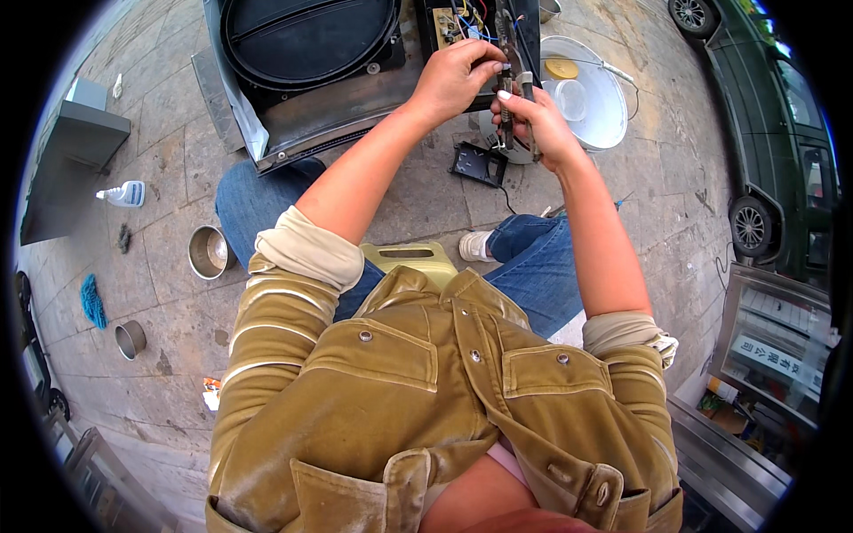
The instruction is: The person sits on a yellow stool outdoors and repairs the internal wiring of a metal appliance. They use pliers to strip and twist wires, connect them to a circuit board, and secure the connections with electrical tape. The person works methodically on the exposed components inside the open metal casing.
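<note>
My right hand [533, 124] grips the handles of a pair of pliers [506, 107], whose jaws reach up into coloured wires [466, 22] inside an open appliance. My left hand [453, 75] pinches the wires next to the pliers' jaws. The appliance [311, 98] is dark metal with a round black drum opening [306, 35] and rests against my left knee. I sit on a yellow stool [409, 258], in jeans and a tan jacket.
A white bucket [595, 98] with a lid and small pot stands right of my hands. A black plastic part [478, 164] lies on the paving. A steel bowl [209, 253], a small cup [131, 339] and a spray bottle [124, 194] lie left. A parked car [773, 133] stands right.
</note>
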`<state>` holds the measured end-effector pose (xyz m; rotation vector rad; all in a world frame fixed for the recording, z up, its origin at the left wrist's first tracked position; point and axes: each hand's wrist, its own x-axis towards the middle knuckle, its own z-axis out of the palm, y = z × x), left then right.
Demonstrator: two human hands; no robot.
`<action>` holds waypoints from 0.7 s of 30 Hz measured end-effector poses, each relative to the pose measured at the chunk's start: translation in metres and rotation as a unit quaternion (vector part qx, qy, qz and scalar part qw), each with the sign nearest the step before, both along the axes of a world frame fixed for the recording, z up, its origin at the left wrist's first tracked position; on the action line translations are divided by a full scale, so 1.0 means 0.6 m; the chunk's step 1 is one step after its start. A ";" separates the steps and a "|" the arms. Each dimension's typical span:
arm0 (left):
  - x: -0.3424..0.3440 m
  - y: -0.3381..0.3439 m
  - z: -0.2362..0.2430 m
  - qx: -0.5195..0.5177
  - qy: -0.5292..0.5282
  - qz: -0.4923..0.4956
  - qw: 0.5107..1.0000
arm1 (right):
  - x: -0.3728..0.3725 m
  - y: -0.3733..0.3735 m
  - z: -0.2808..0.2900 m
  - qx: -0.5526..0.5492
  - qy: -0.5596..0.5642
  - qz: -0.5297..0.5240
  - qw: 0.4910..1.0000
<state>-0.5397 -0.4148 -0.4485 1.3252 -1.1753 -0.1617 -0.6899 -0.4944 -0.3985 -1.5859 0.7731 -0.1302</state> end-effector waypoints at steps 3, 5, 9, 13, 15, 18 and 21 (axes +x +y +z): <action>-0.001 0.000 0.001 -0.006 0.008 -0.004 1.000 | 0.000 0.001 0.006 0.004 0.003 0.002 1.000; -0.001 0.000 0.001 -0.004 0.010 -0.005 1.000 | -0.001 0.000 0.005 0.011 -0.003 0.005 1.000; 0.000 -0.001 0.000 0.001 0.001 -0.004 1.000 | -0.002 -0.004 -0.003 0.026 -0.021 0.007 0.999; 0.001 -0.001 0.001 0.008 -0.010 -0.008 1.000 | -0.001 0.002 -0.011 -0.012 -0.029 -0.003 1.000; -0.003 0.001 0.002 0.009 0.021 -0.023 0.999 | 0.001 0.001 -0.017 -0.021 -0.040 -0.004 0.999; -0.006 0.002 0.001 0.002 0.071 -0.040 0.997 | 0.005 0.012 -0.015 -0.030 -0.059 -0.028 0.997; -0.007 0.001 0.000 -0.004 0.094 -0.049 0.994 | 0.008 0.014 -0.019 -0.043 -0.058 -0.050 0.996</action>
